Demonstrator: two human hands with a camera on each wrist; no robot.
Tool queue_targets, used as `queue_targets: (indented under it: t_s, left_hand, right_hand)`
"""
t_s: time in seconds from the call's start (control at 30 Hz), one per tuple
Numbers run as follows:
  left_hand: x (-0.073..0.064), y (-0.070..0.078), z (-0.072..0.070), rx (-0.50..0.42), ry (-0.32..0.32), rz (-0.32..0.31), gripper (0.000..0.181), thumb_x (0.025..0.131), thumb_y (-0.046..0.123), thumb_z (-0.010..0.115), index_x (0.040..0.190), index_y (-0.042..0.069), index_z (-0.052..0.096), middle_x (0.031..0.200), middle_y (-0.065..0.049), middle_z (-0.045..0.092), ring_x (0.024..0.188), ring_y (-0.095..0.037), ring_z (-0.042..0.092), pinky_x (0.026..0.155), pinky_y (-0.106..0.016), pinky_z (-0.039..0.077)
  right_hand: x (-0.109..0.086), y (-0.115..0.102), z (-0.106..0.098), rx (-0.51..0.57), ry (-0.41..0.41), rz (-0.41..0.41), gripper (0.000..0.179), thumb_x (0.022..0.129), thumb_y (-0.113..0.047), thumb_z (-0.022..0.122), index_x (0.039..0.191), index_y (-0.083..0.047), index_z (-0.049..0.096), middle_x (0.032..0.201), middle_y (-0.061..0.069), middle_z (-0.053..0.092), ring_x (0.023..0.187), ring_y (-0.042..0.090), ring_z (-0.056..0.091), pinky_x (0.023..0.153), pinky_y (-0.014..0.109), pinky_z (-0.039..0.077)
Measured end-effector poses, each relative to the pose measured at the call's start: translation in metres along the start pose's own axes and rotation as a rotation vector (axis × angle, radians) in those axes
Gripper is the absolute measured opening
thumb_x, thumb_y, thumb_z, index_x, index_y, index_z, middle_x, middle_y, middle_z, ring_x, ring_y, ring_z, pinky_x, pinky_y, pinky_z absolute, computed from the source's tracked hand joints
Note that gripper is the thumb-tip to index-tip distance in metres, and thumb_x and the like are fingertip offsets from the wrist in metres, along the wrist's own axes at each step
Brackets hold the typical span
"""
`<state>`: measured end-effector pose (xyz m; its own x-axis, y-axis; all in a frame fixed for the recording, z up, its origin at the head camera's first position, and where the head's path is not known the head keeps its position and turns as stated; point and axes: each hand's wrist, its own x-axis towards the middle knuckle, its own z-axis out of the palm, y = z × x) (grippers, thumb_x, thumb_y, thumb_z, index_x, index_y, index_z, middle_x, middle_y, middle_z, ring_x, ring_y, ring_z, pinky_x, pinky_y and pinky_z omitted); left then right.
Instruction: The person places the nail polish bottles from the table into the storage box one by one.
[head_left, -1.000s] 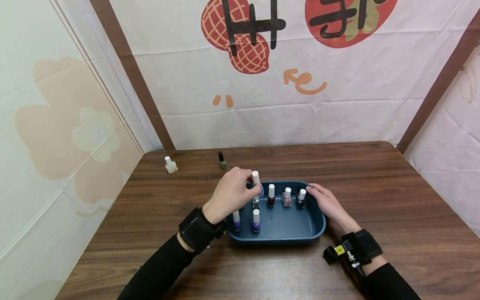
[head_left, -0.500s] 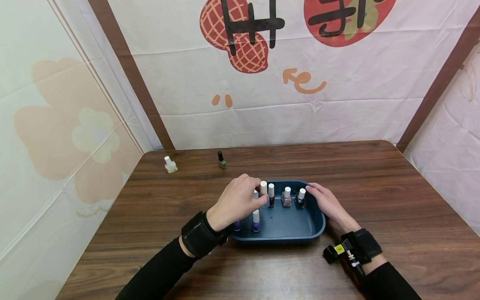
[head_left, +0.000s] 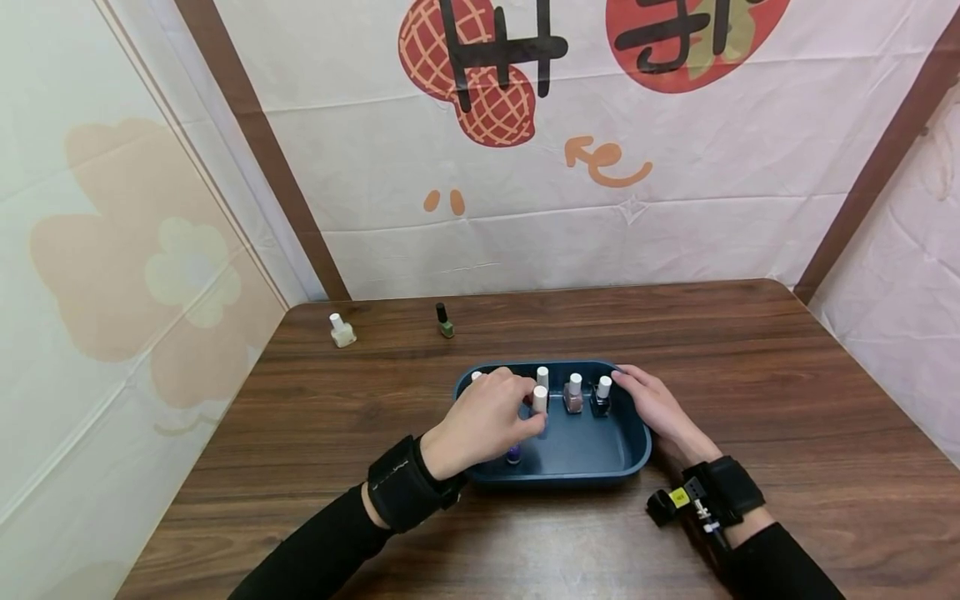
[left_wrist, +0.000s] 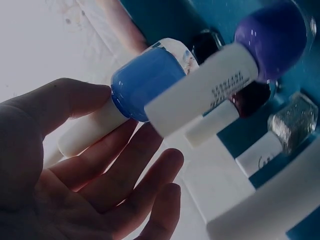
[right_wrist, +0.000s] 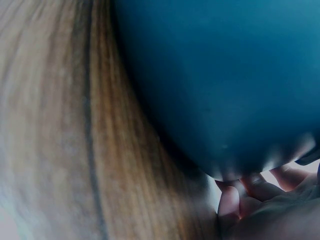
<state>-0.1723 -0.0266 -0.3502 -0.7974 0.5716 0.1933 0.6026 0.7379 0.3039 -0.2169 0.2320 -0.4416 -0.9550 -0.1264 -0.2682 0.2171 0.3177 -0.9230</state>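
Note:
My left hand (head_left: 486, 423) is over the left part of a dark blue tray (head_left: 588, 457). Thumb and fingers pinch a blue nail polish bottle (left_wrist: 147, 82) by its white cap. In the left wrist view, a purple nail polish (left_wrist: 274, 39), a dark red one (left_wrist: 254, 97) and a silver glitter one (left_wrist: 296, 122) stand close by. Farther right in the tray are a pinkish nail polish (head_left: 573, 396) and a black one (head_left: 602, 400). My right hand (head_left: 660, 408) grips the tray's right end, thumb at the rim. The left hand hides some bottles in the head view.
A milky white nail polish (head_left: 343, 333) and a green one with a black cap (head_left: 446, 323) stand on the wooden table (head_left: 360, 392) behind and left of the tray. A printed cloth (head_left: 480, 242) hangs beyond the table's back edge.
My left hand has moved right and nearer to me, lowering the blue nail polish from the tray's back-left rim into the tray area. The right hand and the tray stay in place.

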Motion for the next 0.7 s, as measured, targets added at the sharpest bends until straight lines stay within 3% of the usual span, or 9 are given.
queue_targets:
  t_s: [0.47,0.7]
  left_hand:
    - [0.0,0.002,0.016,-0.013,-0.107,-0.004,0.011,0.086,0.023,0.07,0.086,0.012,0.068,0.062,0.007,0.052,0.053,-0.004,0.045,0.048,-0.017,0.034]
    - [0.002,0.002,0.024,0.029,-0.101,0.015,0.009,0.086,0.021,0.069,0.084,0.013,0.066,0.06,0.007,0.05,0.051,-0.004,0.044,0.047,-0.016,0.035]
  right_hand:
    - [-0.001,0.0,-0.001,-0.011,-0.012,-0.011,0.055,0.104,-0.041,0.034,0.146,-0.006,0.036,0.154,0.019,0.03,0.143,0.037,0.024,0.115,0.058,0.019]
    - [0.0,0.001,-0.001,-0.008,-0.013,-0.008,0.056,0.104,-0.042,0.034,0.146,-0.006,0.035,0.154,0.019,0.03,0.144,0.037,0.024,0.115,0.058,0.019]
